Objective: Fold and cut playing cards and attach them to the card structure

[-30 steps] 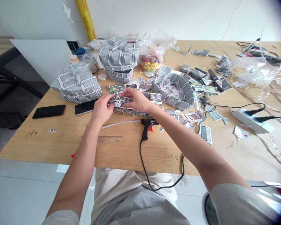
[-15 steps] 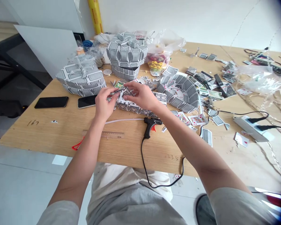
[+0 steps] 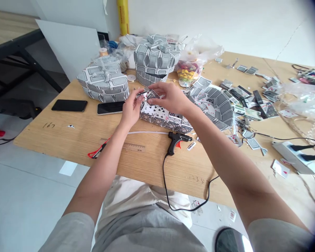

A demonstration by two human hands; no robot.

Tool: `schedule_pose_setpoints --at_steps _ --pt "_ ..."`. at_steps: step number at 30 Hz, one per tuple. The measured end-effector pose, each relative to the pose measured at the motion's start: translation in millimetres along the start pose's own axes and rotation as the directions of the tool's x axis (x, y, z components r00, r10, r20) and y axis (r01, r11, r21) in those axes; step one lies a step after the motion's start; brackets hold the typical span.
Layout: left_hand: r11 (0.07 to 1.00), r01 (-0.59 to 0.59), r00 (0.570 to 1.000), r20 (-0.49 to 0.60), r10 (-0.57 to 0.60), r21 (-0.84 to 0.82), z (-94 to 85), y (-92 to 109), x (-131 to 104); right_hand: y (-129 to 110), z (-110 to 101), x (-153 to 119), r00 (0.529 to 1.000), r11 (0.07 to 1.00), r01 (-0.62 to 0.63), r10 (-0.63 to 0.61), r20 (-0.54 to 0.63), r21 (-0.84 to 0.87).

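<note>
Between my two hands is a small folded playing-card piece, above the left end of a box made of playing cards. My left hand pinches the piece from the left, and my right hand has its fingers closed on its right side. A black glue gun lies on the table just in front of the box, its cable hanging over the edge. To the right of the box sits an open oval basket of cards, partly hidden by my right arm.
Two lidded card baskets stand behind my hands, near a bag of colourful pieces. Two phones lie left. A red cutter and ruler are near my left forearm. Loose cards and a power strip are right.
The view has shifted, so the table things appear further right. Both hands still hold the small card piece, whose tilt looks slightly different. More of the box top shows.
</note>
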State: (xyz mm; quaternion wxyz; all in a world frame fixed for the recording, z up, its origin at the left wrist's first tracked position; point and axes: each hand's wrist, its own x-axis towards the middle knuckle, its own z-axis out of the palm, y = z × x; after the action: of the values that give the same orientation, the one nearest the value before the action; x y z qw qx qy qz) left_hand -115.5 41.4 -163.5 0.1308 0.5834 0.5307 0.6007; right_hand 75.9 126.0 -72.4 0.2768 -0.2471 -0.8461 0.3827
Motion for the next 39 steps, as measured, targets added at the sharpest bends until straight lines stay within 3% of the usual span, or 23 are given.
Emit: schedule_pose_setpoints --at_steps 8,14,19,28,39 --pt "0.992 -0.052 0.995 0.091 0.042 0.113 3.6 -11.3 -2.7 28.8 2.0 -4.1 1.000 0.999 0.023 -0.023 -0.013 -0.023" --pt "0.988 -0.008 0.985 0.169 -0.018 0.152 1.7 -18.6 -4.4 37.8 3.7 -4.9 0.999 0.999 0.026 -0.027 -0.028 -0.025" --pt "0.985 -0.013 0.966 0.257 -0.032 0.173 -4.9 -21.9 -5.3 37.8 4.3 -9.3 1.000 0.999 -0.002 0.001 -0.020 -0.053" --pt "0.937 -0.033 0.955 0.289 -0.073 0.347 -7.9 -18.0 -7.7 34.6 16.2 -20.8 0.998 0.989 -0.045 0.038 -0.056 -0.141" --pt "0.935 -0.026 0.949 0.303 -0.089 0.354 -11.4 -11.1 -10.5 29.8 37.5 -31.0 0.994 0.993 -0.074 0.067 -0.081 -0.096"
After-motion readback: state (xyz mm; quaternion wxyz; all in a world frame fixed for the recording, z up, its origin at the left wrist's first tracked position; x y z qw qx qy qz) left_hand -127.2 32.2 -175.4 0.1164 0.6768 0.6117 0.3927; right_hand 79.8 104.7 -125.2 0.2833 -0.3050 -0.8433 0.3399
